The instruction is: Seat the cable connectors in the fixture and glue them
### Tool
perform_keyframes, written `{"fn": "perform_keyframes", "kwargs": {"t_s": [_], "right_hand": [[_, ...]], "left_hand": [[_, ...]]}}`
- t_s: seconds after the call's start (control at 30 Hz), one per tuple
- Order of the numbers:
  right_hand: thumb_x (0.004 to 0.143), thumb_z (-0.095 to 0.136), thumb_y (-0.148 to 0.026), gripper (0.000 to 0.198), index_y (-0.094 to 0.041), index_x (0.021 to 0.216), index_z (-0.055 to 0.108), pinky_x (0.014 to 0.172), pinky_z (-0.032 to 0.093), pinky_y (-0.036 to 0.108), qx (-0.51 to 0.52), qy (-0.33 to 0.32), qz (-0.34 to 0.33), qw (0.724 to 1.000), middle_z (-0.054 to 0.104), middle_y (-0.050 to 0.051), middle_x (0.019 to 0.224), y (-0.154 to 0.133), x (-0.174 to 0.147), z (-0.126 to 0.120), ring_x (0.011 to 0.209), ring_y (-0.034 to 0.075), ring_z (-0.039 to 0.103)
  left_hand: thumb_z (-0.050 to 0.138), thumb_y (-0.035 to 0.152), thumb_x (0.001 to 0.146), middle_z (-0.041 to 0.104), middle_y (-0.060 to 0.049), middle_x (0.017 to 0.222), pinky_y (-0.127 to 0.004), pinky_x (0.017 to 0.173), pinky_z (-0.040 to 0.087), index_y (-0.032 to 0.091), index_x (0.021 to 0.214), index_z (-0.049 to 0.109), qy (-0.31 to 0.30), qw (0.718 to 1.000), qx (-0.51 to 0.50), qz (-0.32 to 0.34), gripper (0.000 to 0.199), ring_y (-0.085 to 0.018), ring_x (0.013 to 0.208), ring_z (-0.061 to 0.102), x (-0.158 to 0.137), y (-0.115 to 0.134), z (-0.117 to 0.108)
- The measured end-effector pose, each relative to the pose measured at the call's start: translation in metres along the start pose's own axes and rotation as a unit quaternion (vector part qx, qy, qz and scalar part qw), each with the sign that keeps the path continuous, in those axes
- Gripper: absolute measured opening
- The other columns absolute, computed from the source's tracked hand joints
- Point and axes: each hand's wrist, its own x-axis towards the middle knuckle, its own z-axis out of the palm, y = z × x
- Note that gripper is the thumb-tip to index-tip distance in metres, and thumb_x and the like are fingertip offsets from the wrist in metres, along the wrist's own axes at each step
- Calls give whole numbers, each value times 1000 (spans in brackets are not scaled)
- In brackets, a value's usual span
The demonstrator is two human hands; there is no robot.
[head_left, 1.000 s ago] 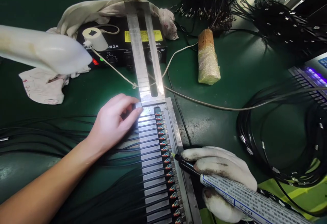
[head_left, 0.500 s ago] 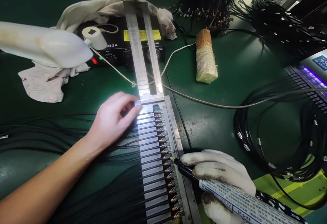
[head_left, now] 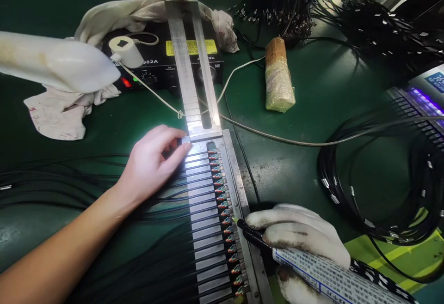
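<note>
A metal fixture (head_left: 204, 230) runs down the middle, holding a row of black cables (head_left: 208, 221) with small connectors (head_left: 222, 190) and coloured wires at their ends. My bare left hand (head_left: 152, 161) grips the fixture's upper left edge between thumb and fingers. My right hand (head_left: 301, 234), in a stained white glove, is closed around a glue syringe (head_left: 312, 267) with a printed label and black front end. Its pale yellow-green tip points left, at a connector midway along the row. Whether the tip touches is too small to tell.
A black dispenser controller (head_left: 156, 70) stands behind, with a cloth (head_left: 121, 15) draped over it. A white lamp-like arm (head_left: 69, 63) reaches in from the left. The right side has a wrapped block (head_left: 279, 77), a coiled cable bundle (head_left: 329, 174) and a purple-lit unit (head_left: 426, 103).
The syringe tip has shifted slightly down the row, with my right hand moving a little right and down. My left hand keeps its place on the fixture.
</note>
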Motion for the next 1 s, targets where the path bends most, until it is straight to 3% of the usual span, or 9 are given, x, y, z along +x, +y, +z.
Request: {"fn": "perform_keyframes", "kwargs": {"t_s": [0.27,0.83,1.0], "right_hand": [[102,43,-32,23,-18,93,60,74,59,25,-2,-2,2,1000,75,5,99,2,0,2,87,13,74],[95,55,-41,25,-16,96,61,82,60,23,13,1,0,1000,74,8,104,5,1,1,93,16,74],[97,53,-38,24,-15,95,60,82,60,25,2,36,-44,998,74,8,103,2,-1,-1,92,16,74]], "left_hand": [[57,40,93,53,0,80,-25,69,41,17,100,65,0,1000,-1,2,26,-11,74,50,1,1,1],[57,38,93,53,0,80,-24,69,40,16,99,66,6,1000,-2,4,24,-10,74,50,0,0,2],[57,40,93,53,0,80,-24,67,39,16,100,66,5,1000,-9,-1,27,-11,74,50,0,-1,2]]}}
